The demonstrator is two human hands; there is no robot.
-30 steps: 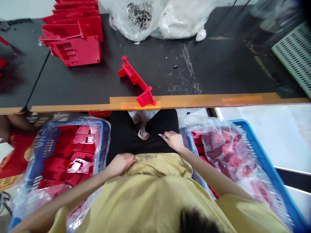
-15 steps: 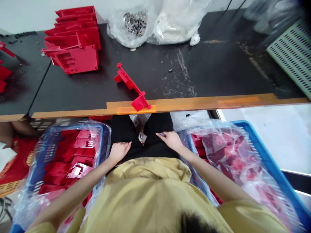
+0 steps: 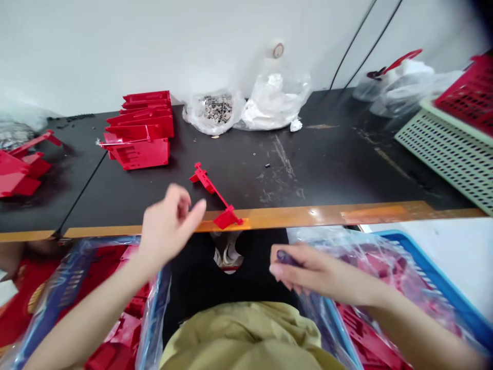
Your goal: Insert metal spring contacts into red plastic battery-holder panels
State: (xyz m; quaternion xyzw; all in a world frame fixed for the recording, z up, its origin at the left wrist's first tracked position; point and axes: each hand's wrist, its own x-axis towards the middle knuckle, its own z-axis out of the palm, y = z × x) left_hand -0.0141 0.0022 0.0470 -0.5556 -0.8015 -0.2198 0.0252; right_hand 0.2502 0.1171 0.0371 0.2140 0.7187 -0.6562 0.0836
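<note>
Pinching a small purple thing [image 3: 284,257] in the right hand [image 3: 314,271], left hand [image 3: 167,226] wide open and empty, with red parts [image 3: 140,154] stacked upper left and more in a blue basket [image 3: 431,277].

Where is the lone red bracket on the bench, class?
In the head view, the red plastic bracket lies on the black bench top, its near end at the orange front edge, just right of the left hand.

Left hand [image 3: 167,226] raised, right hand [image 3: 308,270] pinching
</note>
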